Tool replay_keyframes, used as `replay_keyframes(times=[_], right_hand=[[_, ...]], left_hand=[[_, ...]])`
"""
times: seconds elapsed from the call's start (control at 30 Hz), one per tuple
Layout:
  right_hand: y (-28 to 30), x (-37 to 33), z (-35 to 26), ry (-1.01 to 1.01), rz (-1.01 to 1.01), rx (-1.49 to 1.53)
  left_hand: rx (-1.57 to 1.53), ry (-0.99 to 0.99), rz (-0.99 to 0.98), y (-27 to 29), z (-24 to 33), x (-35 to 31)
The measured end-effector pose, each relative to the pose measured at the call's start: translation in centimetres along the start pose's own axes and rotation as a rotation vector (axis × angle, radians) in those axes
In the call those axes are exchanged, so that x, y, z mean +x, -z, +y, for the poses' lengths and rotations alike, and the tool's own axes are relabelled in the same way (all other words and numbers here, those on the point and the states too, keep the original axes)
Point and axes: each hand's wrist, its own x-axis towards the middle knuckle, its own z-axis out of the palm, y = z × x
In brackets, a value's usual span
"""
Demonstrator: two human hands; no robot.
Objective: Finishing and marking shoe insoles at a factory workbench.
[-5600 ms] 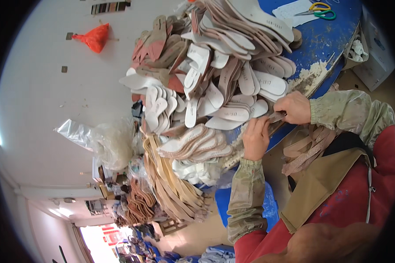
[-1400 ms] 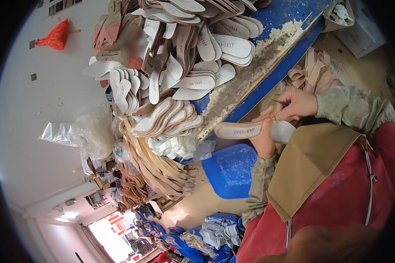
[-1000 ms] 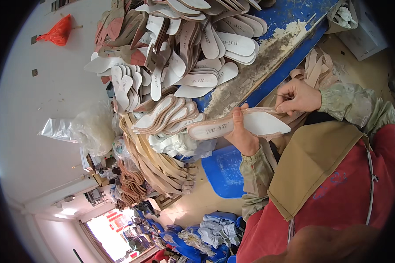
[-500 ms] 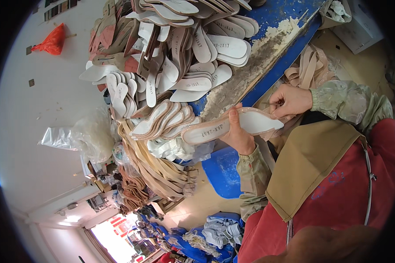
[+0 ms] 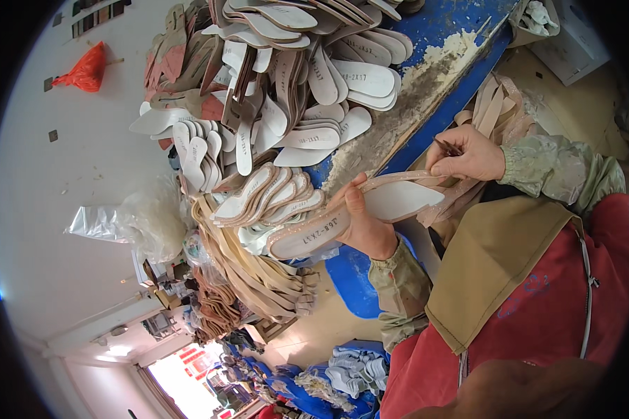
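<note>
My left hand is closed around the middle of a white shoe insole, thumb on its white face and fingers behind. The insole tilts, its pointed toe toward my body and its rounded heel away. Glittery pinkish-beige edging strip runs along its rim. Near the toe, my right hand pinches that strip, which stands a little off the white edge there. A dark slim object, perhaps a small tool, pokes from the same hand; its kind is unclear. The strip's loose length hangs below the right hand.
Several insoles with beige rims are stacked beside the held heel. Piles of white insoles cover the worn blue bench. Beige strips hang at its end, near a blue stool. More strips lie beyond my right hand.
The insole has shifted down and left with my left hand. My right hand has turned and moved slightly up and right from the toe, drawing the edging strip off the edge.
</note>
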Motion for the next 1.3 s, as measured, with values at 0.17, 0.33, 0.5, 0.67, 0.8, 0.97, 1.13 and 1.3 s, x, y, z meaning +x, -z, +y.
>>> replay_keyframes(times=[0.17, 0.33, 0.5, 0.67, 0.8, 0.97, 1.13, 1.3], right_hand=[[-0.8, 0.1, 0.3, 0.075, 0.008, -0.017], [-1.4, 0.4, 0.5, 0.048, -0.095, -0.107], [-1.1, 1.2, -0.7, 0.02, -0.162, -0.217], [0.0, 0.8, -2.2, -0.094, -0.21, -0.197], [0.4, 2.0, 0.8, 0.447, -0.026, -0.398], [1.1, -1.2, 0.7, 0.467, -0.177, -0.601], [0.8, -1.3, 6.9, -0.006, -0.257, -0.155], [-1.3, -1.2, 8.6, -0.19, -0.217, 0.256]], left_hand=[[-0.018, -0.022, 0.013, 0.5, 0.2, 0.2], [-0.004, -0.052, -0.007, 0.3, 0.1, 0.3], [0.158, -0.054, -0.088, 0.5, 1.2, 0.2], [-0.419, 0.141, -0.473, -3.2, 3.4, -0.6], [-0.658, 0.436, -0.446, -0.6, -0.7, -0.2], [-0.795, 0.627, -0.194, 4.1, -5.6, 0.3], [-0.918, 0.68, -0.087, 5.0, -6.8, -0.8], [-0.994, 0.687, -0.063, 5.3, -7.1, -1.8]])
